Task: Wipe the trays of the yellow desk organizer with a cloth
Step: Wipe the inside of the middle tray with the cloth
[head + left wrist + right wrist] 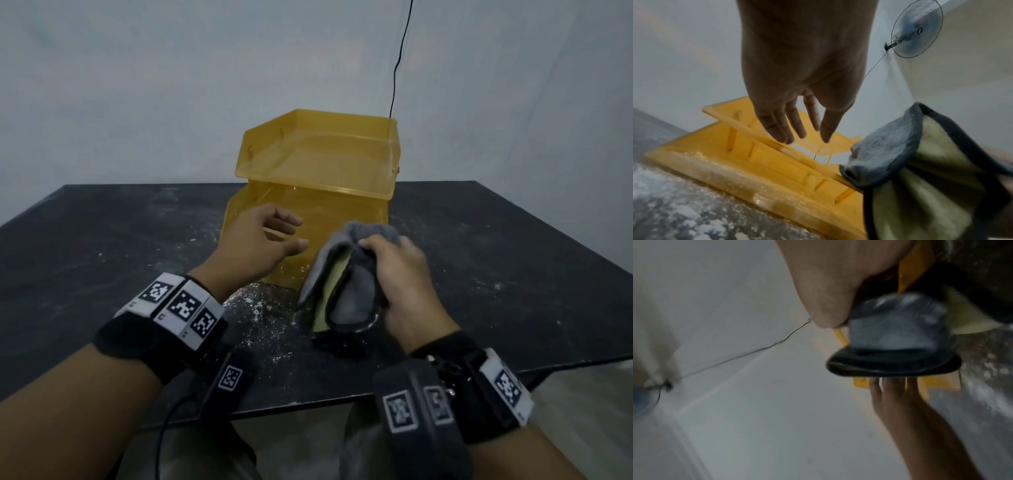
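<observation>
Right grip (397, 274) clutched the cloth (346, 284); left grip (260, 240) hung released. Unsteadied, the organizer (318, 164) might slide toward the desk's (102, 240) far edge.

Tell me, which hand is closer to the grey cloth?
Right. The right hand grips the grey cloth itself, while the left hand is open beside it, in front of the yellow organizer, not touching the cloth.

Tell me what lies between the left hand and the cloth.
Nothing of its own: in the head view only the yellow organizer's lower tray shows in the gap between the left hand and the cloth.
</observation>
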`<state>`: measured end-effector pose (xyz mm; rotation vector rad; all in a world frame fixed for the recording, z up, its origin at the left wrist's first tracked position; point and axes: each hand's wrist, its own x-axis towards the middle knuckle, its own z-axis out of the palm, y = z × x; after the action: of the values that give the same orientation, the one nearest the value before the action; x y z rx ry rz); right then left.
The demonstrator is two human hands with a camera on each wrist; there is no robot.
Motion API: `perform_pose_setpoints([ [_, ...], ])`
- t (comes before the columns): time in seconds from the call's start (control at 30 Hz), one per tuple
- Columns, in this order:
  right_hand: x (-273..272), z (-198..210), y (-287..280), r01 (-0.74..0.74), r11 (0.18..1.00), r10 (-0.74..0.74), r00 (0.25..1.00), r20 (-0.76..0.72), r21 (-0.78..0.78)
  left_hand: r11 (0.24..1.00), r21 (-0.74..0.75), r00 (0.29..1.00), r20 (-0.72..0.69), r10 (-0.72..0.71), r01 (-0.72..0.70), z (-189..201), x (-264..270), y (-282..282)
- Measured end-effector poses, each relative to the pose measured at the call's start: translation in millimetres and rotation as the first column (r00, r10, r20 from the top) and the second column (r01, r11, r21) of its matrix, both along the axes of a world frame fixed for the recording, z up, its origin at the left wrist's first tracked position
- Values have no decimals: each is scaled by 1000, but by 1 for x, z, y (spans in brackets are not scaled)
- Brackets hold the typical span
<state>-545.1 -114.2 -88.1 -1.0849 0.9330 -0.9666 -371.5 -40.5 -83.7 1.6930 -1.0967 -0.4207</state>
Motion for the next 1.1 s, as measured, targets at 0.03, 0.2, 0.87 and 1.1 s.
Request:
perform_pose_setpoints([
  [0.03, 1, 2, -1, 102, 992, -105, 994, -27, -75, 998, -8, 996, 70, 60, -60, -1, 5, 1],
  [0.2, 23, 7, 5, -71, 822, -160, 924, -348, -566, 967, 11, 900, 369, 233, -255, 4, 29, 9],
  [0.87, 133, 10, -37, -848, 364, 118, 452, -884, -385, 994, -112, 998, -62, 11, -18, 0, 90, 28],
  [1.1, 87, 9, -2, -862, 271, 334, 502, -798, -429, 989, -141, 975, -220, 9, -41, 4, 84, 32],
])
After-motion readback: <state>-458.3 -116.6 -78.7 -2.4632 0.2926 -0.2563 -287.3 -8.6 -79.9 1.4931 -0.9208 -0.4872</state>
